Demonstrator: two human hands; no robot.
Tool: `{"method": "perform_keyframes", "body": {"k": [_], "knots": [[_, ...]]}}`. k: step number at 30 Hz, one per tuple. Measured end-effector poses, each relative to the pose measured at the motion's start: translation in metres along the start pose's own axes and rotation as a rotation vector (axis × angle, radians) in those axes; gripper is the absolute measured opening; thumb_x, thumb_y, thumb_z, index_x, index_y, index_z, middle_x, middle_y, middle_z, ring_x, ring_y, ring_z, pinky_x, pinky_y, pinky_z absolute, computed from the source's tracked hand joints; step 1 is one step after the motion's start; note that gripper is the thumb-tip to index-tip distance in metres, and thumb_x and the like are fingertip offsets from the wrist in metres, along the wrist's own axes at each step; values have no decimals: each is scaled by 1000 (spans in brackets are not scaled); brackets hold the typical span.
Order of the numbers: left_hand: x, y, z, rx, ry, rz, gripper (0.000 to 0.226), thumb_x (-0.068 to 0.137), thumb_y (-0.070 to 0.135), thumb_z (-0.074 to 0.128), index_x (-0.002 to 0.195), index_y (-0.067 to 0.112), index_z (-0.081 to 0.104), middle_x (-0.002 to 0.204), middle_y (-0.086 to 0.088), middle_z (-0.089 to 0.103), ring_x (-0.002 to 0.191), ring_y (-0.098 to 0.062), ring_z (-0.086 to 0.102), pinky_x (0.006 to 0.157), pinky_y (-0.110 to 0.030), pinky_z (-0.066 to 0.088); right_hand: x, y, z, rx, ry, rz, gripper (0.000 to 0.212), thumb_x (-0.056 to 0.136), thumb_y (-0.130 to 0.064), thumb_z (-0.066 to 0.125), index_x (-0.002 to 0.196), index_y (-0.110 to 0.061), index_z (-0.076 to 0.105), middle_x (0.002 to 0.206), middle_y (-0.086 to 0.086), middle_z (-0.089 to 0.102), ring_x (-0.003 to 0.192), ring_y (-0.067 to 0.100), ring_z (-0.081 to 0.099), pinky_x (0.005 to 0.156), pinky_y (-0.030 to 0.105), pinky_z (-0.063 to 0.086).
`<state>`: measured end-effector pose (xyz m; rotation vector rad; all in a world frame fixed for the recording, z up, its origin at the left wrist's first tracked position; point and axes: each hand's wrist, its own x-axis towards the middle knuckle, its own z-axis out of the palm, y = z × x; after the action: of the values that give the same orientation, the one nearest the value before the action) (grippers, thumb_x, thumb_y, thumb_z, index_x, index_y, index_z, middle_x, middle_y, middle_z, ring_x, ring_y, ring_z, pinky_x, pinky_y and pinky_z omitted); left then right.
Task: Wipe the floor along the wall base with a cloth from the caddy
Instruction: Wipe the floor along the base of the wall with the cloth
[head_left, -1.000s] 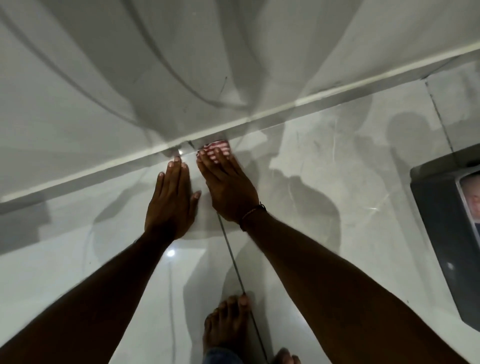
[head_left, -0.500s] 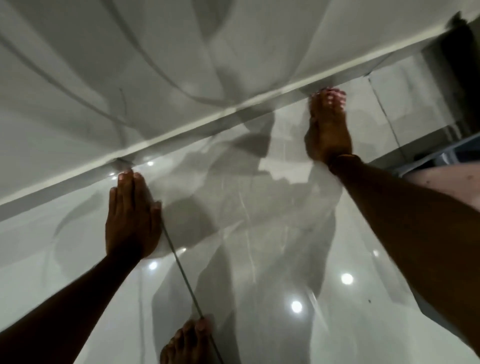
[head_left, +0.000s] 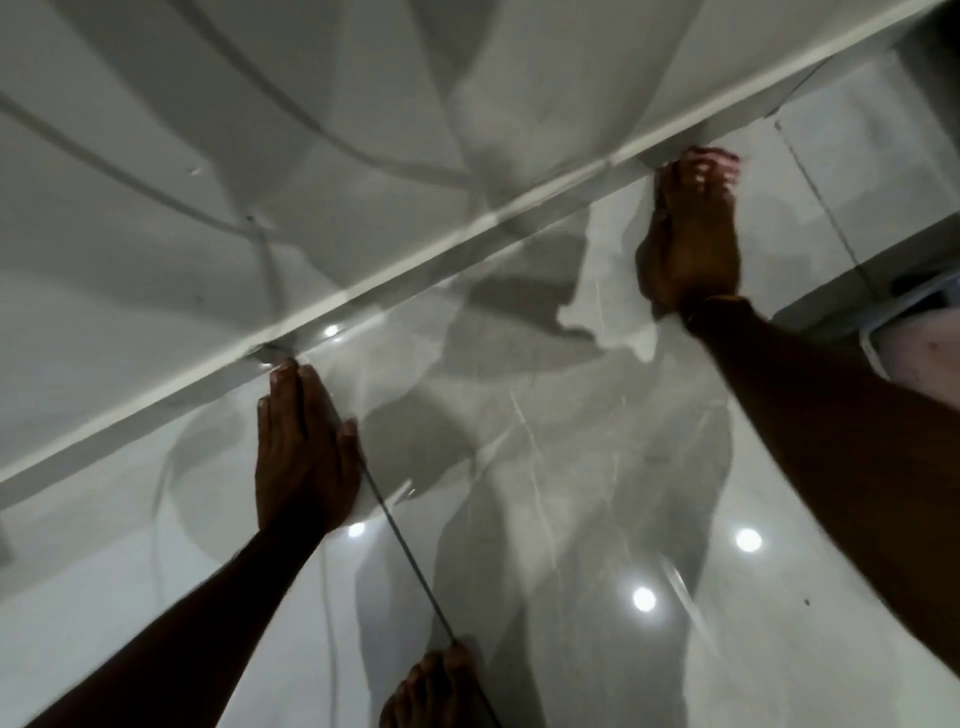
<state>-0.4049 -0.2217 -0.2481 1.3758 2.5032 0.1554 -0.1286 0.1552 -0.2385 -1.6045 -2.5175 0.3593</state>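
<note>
My right hand (head_left: 691, 244) presses a pink-and-white striped cloth (head_left: 719, 169) flat on the glossy grey tile floor (head_left: 545, 467), right against the wall base (head_left: 395, 280). Only a blurred edge of the cloth shows past my fingertips. My left hand (head_left: 304, 452) lies flat and empty on the floor, fingers together, fingertips near the wall base, about a forearm's length left of the right hand. The caddy is not in view.
A white wall (head_left: 260, 130) with curved shadows rises behind the base strip. A dark grout line (head_left: 410, 561) runs from my left hand toward my bare foot (head_left: 436, 691). A grey ledge and a pale object (head_left: 914, 332) sit at the right edge.
My right hand has slid the cloth along the wall base to the right, away from my left hand. The left hand has stayed planted; the view has shifted.
</note>
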Motion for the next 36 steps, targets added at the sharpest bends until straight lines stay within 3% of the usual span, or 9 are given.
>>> {"method": "perform_keyframes", "body": {"k": [3, 7, 11, 16, 18, 22, 25, 31, 36], "knots": [[1, -1, -3, -24, -22, 21, 75, 103, 37, 34, 163, -3, 12, 172, -29, 10, 161, -43, 7, 131, -51, 7, -45, -64, 31, 65, 25, -94, 60, 99, -7, 41, 158, 6, 37, 166, 34, 30, 157, 55, 22, 132, 61, 17], [-4, -26, -8, 14, -43, 180, 73, 107, 34, 37, 163, -5, 13, 172, -30, 9, 162, -42, 6, 131, -47, 7, -106, -177, 58, 162, 6, -120, 65, 92, -1, 36, 157, 6, 37, 164, 35, 34, 156, 55, 25, 132, 61, 20], [-8, -53, -16, 54, -67, 225, 72, 109, 38, 34, 164, -4, 14, 173, -28, 10, 162, -40, 6, 132, -47, 9, -157, -265, 67, 211, -169, -125, 73, 89, -12, 27, 162, -2, 33, 171, 22, 31, 161, 46, 22, 134, 58, 17], [-17, -68, -16, 83, -43, 221, 69, 109, 33, 35, 161, -10, 19, 170, -33, 14, 161, -43, 9, 132, -48, 10, -194, -310, 81, 115, -297, -432, 79, 93, -41, 40, 163, -6, 32, 172, 14, 32, 160, 40, 28, 132, 58, 20], [-19, -68, -14, 96, -25, 214, 68, 109, 32, 34, 160, -11, 20, 169, -34, 16, 161, -44, 11, 132, -49, 12, -195, -311, 82, 85, -327, -480, 79, 94, -42, 39, 164, -8, 30, 174, 12, 29, 161, 39, 25, 133, 57, 19], [-20, -57, -12, 74, -10, 158, 69, 109, 35, 32, 161, -10, 19, 169, -34, 17, 160, -45, 14, 131, -52, 15, -187, -292, 82, 110, -257, -546, 69, 90, -18, 43, 159, -8, 43, 168, 12, 41, 158, 37, 34, 132, 55, 24], [-17, -40, -12, 43, -12, 189, 70, 108, 35, 37, 161, -9, 21, 169, -34, 19, 159, -46, 18, 130, -55, 19, -167, -263, 72, 88, -280, -527, 77, 86, -11, 36, 163, -13, 37, 171, 9, 36, 161, 37, 27, 133, 55, 22], [1, -4, -4, 46, -1, 223, 73, 110, 41, 35, 162, -7, 17, 172, -29, 14, 162, -41, 11, 132, -51, 15, -108, -160, 55, 72, -187, -409, 63, 98, -13, 38, 160, -8, 41, 170, 18, 34, 161, 46, 21, 133, 57, 20], [3, 7, 4, -7, 78, 170, 73, 108, 37, 39, 162, -8, 17, 171, -31, 16, 161, -43, 14, 131, -55, 17, -48, -67, 22, -16, -95, -291, 68, 88, 1, 44, 156, 2, 42, 165, 31, 35, 156, 56, 24, 133, 60, 14]]}}
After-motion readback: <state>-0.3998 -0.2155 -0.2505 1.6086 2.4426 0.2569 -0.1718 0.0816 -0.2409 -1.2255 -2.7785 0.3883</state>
